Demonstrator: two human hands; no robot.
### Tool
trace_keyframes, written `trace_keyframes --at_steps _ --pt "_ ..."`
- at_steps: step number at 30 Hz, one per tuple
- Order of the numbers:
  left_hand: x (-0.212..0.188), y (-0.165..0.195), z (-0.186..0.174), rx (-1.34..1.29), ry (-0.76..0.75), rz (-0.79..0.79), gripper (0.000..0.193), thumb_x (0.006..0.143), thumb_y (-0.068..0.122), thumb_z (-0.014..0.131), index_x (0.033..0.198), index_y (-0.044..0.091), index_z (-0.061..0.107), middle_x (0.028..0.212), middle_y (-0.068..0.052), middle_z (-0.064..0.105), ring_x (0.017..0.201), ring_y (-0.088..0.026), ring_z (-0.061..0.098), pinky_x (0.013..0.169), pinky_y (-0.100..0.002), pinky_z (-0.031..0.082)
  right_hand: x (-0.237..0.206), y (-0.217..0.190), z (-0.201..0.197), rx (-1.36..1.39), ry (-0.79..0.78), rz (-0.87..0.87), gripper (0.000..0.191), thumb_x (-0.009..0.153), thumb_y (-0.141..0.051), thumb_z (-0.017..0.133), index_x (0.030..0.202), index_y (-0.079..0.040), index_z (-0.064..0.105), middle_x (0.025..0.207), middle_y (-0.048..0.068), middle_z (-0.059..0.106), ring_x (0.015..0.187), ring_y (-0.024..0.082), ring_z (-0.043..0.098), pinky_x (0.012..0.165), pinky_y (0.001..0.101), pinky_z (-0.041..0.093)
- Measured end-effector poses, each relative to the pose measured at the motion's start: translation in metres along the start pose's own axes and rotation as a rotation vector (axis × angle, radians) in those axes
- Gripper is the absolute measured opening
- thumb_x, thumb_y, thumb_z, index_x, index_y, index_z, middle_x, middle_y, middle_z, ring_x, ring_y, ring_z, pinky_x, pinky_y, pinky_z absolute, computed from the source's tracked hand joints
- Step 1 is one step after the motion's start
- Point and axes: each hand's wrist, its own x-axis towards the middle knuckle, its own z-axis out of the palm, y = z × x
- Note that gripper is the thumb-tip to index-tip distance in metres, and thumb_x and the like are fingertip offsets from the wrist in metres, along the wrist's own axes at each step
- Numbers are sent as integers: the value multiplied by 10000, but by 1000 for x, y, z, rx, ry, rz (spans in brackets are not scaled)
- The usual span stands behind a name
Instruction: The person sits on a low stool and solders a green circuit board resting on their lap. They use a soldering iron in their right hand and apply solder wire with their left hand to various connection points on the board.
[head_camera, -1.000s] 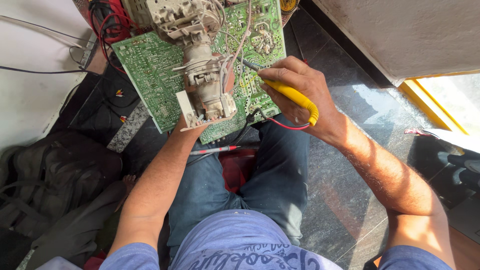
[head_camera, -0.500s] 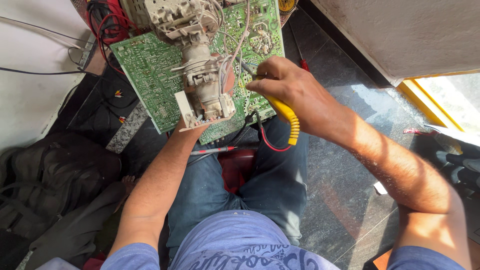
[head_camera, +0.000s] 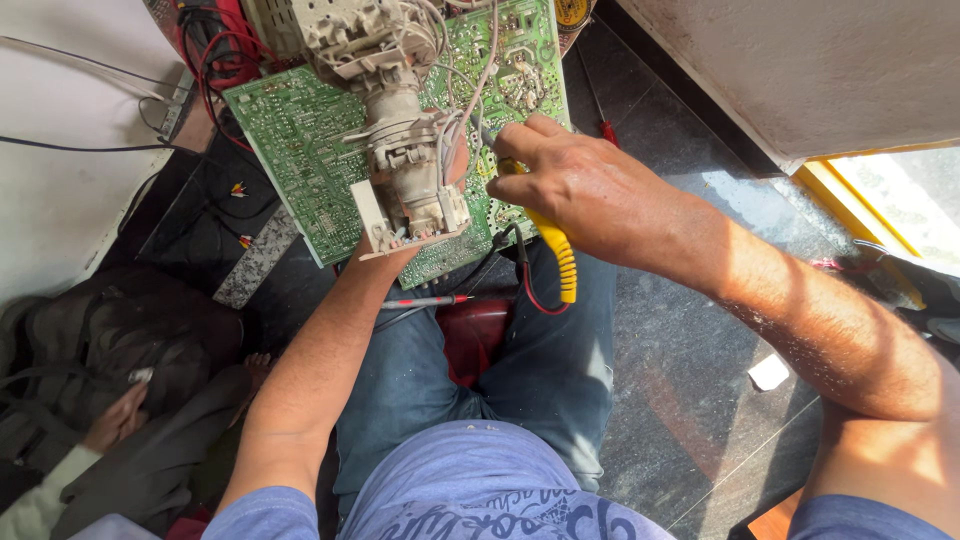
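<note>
The person is sitting on a red stool (head_camera: 478, 335) and is working on a green circuit board (head_camera: 300, 140) that is tilted up above the knees. The left hand (head_camera: 385, 262) is mostly hidden under the board's near edge, seemingly propping it; I cannot tell its grip. The right hand (head_camera: 580, 185) is closed around a yellow-handled tool (head_camera: 555, 250), its tip touching the board near the right edge, beside the grey wires (head_camera: 470, 110). This looks like soldering or probing; a steady board and an exact tip placement are needed.
</note>
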Motion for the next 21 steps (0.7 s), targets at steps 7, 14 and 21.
trace_keyframes --at_steps 7,14,21 --pt "15 10 -37 -565 144 -337 269 995 178 607 1216 38 544 1210 -141 625 1118 -273 625 933 -370 538 -26 -2 -1 58 112 15 405 802 25 695 1201 -38 725 1200 157 618 1109 319 643 875 383 576" --pt "30 19 -67 -672 235 -427 168 951 100 679 1073 35 583 1148 -186 642 1035 -327 655 862 -406 553 -96 -14 20 166 480 343 249 969 -46 735 1217 -62 725 1179 163 631 976 263 691 835 324 592" --pt "35 28 -96 -620 330 -332 135 961 54 730 1037 31 621 1034 -157 643 952 -334 660 820 -445 551 -122 -28 97 842 1145 610 223 1076 -46 607 1275 -37 706 1212 124 653 992 183 708 873 316 635"
